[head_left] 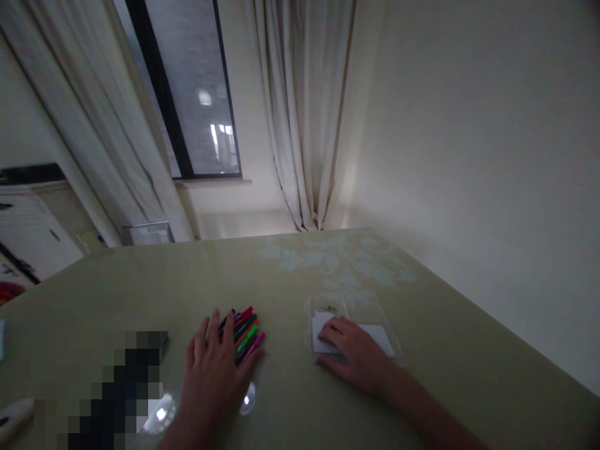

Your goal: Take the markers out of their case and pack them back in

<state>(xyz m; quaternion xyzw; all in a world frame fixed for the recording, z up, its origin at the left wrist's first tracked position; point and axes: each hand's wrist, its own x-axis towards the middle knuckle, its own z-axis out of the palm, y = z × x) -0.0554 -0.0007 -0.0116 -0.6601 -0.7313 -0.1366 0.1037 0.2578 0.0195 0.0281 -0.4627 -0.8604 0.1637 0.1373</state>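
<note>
Several coloured pens with black, red, green, pink and purple parts lie in a bunch on the table. Over their near left side rests my left hand, fingers stretched out and thumb apart, hiding part of the bunch. To the right is a clear plastic case lying flat, with white paper or cards in or on it. My right hand lies on the white pieces with its fingers spread and slightly bent. Whether its fingertips grip any piece is not clear.
The pale green table has a leaf pattern at its far right and meets a white wall. A dark, pixelated object lies left of my left hand. A pale rounded object is at the lower left. Curtains hang behind.
</note>
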